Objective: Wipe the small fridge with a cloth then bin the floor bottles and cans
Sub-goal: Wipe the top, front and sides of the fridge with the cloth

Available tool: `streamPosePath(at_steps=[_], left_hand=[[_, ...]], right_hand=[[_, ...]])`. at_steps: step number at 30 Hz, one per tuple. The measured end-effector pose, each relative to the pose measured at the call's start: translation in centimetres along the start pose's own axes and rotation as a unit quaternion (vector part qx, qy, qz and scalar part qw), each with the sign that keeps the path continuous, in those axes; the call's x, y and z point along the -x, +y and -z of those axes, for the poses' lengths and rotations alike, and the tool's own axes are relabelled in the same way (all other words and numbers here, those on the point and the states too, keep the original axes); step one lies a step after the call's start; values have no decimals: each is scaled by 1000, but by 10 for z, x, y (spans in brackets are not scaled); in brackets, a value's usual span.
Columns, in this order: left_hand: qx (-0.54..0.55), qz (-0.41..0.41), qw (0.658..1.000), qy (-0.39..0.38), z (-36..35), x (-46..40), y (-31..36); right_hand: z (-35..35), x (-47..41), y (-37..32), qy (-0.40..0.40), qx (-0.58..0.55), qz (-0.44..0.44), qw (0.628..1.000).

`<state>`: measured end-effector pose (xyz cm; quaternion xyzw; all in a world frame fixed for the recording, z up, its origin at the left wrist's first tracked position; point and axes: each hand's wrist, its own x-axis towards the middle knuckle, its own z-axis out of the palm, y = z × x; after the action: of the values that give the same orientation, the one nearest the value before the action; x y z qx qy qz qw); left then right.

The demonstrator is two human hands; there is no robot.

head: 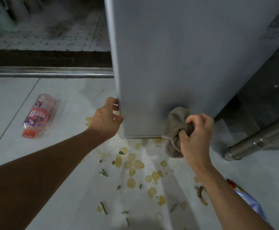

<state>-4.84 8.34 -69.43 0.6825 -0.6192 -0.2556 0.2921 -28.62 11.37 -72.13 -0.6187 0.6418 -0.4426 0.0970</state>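
Note:
The small grey fridge (177, 55) stands upright in the middle of the head view, seen from above. My right hand (196, 138) grips a bunched brownish-grey cloth (175, 123), and the cloth's top presses against the fridge's lower front face. My left hand (106, 120) holds the fridge's lower left edge, fingers curled around the corner. A clear plastic bottle (38, 116) with a pink label and orange cap lies on its side on the floor to the left, well apart from both hands.
Yellow chips and green scraps (135, 165) litter the pale tiled floor in front of the fridge. A crumpled snack bag (246, 198) lies at lower right. A metal tube leg (258, 141) slants at right. A metal door track (49, 73) crosses behind.

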Motion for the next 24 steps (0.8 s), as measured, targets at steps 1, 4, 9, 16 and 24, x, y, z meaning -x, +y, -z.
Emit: streamPosePath(at_steps=[1,4,9,16,24], left_hand=[[-4,5,1000,-7,0,-1,-2],[-7,16,1000,-17,-4,-3,-7],[-2,15,1000,-9,-17,-6,-18],[-15,0,1000,25,-26,-9,-21],[6,9,999,33,-29,-8,-24]], right_hand=[[3,-8,-6,30,5,38,999],[-2,-31,-19,100,44,146,983],[-34,-28,1,96,109,271,952],[-61,-33,20,148,107,308,934],[-78,-4,75,-154,307,503,793]])
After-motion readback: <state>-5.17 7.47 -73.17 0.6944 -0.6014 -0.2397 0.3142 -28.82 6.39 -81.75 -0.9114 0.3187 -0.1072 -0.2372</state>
